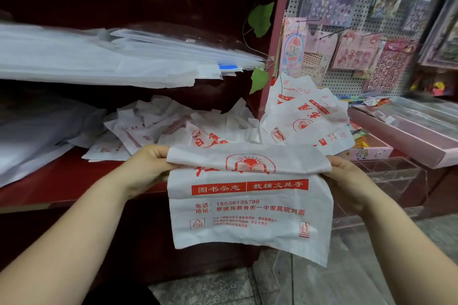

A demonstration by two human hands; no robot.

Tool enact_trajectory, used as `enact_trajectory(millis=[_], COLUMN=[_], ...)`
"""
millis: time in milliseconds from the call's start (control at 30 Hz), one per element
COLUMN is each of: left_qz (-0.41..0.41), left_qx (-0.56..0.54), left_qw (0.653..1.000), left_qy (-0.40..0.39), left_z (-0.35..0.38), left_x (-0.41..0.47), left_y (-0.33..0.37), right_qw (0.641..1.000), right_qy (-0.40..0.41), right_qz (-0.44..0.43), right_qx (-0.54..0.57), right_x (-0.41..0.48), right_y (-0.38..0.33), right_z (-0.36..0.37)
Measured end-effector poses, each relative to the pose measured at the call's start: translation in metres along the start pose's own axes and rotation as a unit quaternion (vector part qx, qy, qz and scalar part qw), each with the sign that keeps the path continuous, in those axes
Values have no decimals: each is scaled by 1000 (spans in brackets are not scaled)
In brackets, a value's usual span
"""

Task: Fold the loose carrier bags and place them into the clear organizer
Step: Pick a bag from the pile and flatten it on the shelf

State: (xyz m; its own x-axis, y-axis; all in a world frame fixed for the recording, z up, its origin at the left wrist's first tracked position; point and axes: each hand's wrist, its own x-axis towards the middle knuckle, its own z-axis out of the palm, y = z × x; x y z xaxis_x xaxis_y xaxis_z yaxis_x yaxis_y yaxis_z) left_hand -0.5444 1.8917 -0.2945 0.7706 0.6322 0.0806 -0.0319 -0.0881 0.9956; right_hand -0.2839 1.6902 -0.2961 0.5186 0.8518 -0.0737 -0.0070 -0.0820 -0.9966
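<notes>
A dark red shelf is seen ahead, with a sticker pegboard to its right. Loose bags are heaped in a pile on the shelf. One white bag is held up in front, its top folded over, pinched at either side by the left hand and right hand, hands well apart. The clear organizer is seen just behind the right hand.

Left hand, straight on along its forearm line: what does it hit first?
Probably the heap of loose white red-printed carrier bags on the dark red shelf, just beyond the left hand, which pinches the half-folded white printed bag. Depth is unclear from one view.
</notes>
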Motion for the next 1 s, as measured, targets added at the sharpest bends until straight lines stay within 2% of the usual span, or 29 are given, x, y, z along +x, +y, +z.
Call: enact_trajectory(millis=[67,133,200,267,333,400,433,533,633,700,800,900,1000], left_qz=[34,59,82,88,65,26,24,56,80,75,70,62,50], left_qx=[51,218,361,396,336,222,191,184,135,87,-1,9,-5], left_qw=[997,973,928,913,938,974,981,975,966,971,984,986,982], left_qy=[-44,-56,-40,-40,-47,-36,-19,108,206,211,166,157,183], left_z=[-5,-7,-7,-9,-11,-7,-5,2,9,11,10,10,14], left_x=[-3,-3,-5,-4,-3,-4,-2,5,8,8,9,7,5], left_y=[7,7,5,-2,-6,-5,-6,-15,-19,-19,-17,-13,-10], right_qw=[998,988,953,910,901,923,931,936,956,967,980,983,975], right_qy=[-11,0,17,53,67,52,52,68,76,87,105,119,163], right_qz=[-16,-66,-123,-155,-148,-146,-139,-135,-145,-141,-113,-108,-114], right_qx=[-60,-140,-277,-382,-401,-353,-333,-317,-242,-194,-125,-93,-100], right_x=[-5,-7,-6,-3,-3,-2,-1,3,4,5,8,12,15], right_y=[-7,-11,-7,-1,3,4,5,5,6,8,12,14,14], right_z=[2,3,4,4,3,6,7,13,16,16,17,22,25])
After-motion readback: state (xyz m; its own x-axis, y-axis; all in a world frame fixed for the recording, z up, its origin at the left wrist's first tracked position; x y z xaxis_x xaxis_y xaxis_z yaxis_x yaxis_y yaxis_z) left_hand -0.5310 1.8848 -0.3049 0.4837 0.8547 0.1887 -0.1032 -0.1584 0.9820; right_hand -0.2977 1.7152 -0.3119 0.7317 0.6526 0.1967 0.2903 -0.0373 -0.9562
